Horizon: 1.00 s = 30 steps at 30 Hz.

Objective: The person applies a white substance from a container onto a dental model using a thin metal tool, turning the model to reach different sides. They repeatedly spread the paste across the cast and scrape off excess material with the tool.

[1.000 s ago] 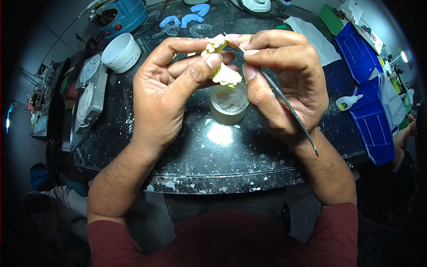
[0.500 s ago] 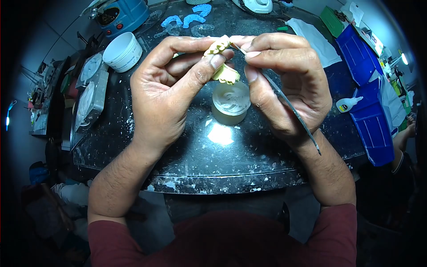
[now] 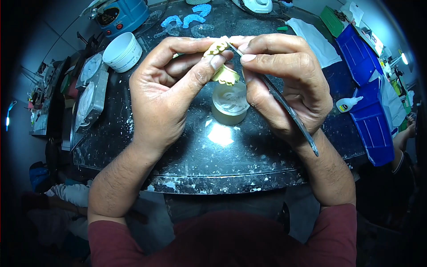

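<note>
Between thumb and fingers, my left hand (image 3: 171, 86) grips a pale yellow dental cast (image 3: 227, 76) with a row of teeth along its edge; the thumb and fingertips cover part of it. My right hand (image 3: 289, 80) is closed in a pen-like grip around a thin dark carving tool (image 3: 291, 111). The tool's upper tip meets the cast near its top edge, and its other end slants down past my palm. Below the cast, a round translucent tub (image 3: 230, 104) with whitish residue inside stands on the table.
The black table (image 3: 200, 164) is speckled with white bits. A white bucket (image 3: 122, 52) stands left, below a blue machine (image 3: 122, 18). Blue dental trays (image 3: 194, 19) lie at the back. On the right are a small glue bottle (image 3: 348, 104), blue boxes (image 3: 371, 124) and white cloth (image 3: 313, 42).
The tool has turned slightly in my right hand, and its tip has shifted up and left against the cast. My left hand is almost still. A person's pale-clothed leg at lower left has moved.
</note>
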### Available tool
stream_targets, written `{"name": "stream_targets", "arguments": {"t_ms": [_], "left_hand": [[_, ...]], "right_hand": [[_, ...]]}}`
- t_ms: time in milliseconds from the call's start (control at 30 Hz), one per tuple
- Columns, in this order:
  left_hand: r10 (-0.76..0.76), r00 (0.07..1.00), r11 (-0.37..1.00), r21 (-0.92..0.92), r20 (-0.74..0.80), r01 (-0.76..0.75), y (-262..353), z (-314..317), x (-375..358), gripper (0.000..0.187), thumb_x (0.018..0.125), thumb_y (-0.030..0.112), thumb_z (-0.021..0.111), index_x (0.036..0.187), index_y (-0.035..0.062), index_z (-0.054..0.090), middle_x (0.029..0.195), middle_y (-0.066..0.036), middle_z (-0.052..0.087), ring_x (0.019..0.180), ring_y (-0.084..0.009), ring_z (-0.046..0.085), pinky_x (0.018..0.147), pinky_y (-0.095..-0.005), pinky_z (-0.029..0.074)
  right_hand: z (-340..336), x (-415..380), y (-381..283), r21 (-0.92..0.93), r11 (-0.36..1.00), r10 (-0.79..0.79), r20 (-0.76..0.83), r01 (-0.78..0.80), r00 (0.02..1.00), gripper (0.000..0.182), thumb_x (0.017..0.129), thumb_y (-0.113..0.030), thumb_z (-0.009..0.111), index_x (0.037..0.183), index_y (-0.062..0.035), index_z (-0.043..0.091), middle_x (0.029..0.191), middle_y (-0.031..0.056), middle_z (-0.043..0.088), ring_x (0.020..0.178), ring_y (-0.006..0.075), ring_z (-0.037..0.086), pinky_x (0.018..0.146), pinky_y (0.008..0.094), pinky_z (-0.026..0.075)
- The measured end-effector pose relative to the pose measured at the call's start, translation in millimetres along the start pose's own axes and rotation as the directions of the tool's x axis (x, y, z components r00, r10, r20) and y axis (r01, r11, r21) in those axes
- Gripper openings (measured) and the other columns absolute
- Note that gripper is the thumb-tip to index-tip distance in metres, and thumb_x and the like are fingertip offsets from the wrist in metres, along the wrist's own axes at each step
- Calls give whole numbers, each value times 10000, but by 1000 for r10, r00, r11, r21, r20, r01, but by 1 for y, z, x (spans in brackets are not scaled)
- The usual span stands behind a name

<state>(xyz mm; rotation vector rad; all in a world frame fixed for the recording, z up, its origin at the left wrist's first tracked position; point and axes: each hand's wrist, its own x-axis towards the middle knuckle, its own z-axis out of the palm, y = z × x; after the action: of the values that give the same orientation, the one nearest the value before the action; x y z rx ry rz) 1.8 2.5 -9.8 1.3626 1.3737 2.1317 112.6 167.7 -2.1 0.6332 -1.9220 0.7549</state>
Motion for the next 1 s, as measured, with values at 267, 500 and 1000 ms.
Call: {"name": "stream_targets", "arguments": {"t_ms": [267,500,1000], "left_hand": [[14,1000,999,41,-3,-13,1,0,-1,239,923,-16,624,1158,-46,592,1124,-176,680,1038,-197,676,911,-321,562],[111,994,969,221,-9,-107,1,-4,-1,238,918,-19,637,1154,-40,621,1134,-162,686,1050,-196,670,939,-313,538],[260,964,842,474,62,-257,2,-7,0,281,895,-47,650,1176,-42,638,1146,-170,685,1051,-202,669,949,-319,531]], "right_hand": [[1,-3,-3,48,994,97,-59,-94,994,280,794,174,593,1043,48,566,1084,179,576,1018,252,635,931,374,525],[-3,-2,-3,64,995,75,-22,-74,997,278,790,167,588,1044,54,575,1085,181,581,1014,245,633,937,372,519],[-2,-2,-2,66,995,72,0,-72,997,291,772,192,578,1029,56,593,1058,176,587,1013,274,647,935,426,547]]}}
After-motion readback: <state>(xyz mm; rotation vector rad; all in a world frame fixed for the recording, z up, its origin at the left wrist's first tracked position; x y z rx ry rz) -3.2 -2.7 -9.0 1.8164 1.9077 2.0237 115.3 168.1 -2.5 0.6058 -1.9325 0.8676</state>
